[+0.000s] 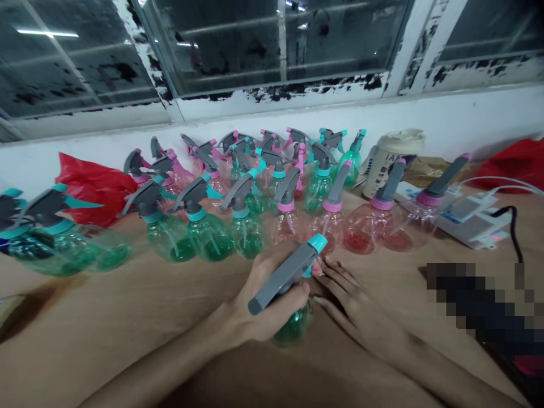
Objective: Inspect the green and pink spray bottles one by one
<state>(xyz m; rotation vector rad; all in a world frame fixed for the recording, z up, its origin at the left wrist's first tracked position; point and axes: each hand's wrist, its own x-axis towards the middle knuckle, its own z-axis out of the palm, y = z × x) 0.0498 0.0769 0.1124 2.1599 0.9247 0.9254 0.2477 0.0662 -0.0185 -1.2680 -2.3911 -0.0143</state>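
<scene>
My left hand [266, 297] is wrapped round a green spray bottle [294, 327] with a grey trigger head and teal nozzle [289, 271], held upright on the brown table. Beside it, my right hand [355, 303] rests with fingers stretched out, the fingertips touching the bottle's neck near the nozzle. Just beyond my hands stands a row of green spray bottles [204, 235] and pink spray bottles [361, 229], with several more crowded behind them.
Red plastic bags lie at the left [91, 184] and far right [516, 158]. A cream lidded cup [393, 158] stands by the wall. A white power strip [471, 221] with a black cable lies at the right. A window ledge runs behind.
</scene>
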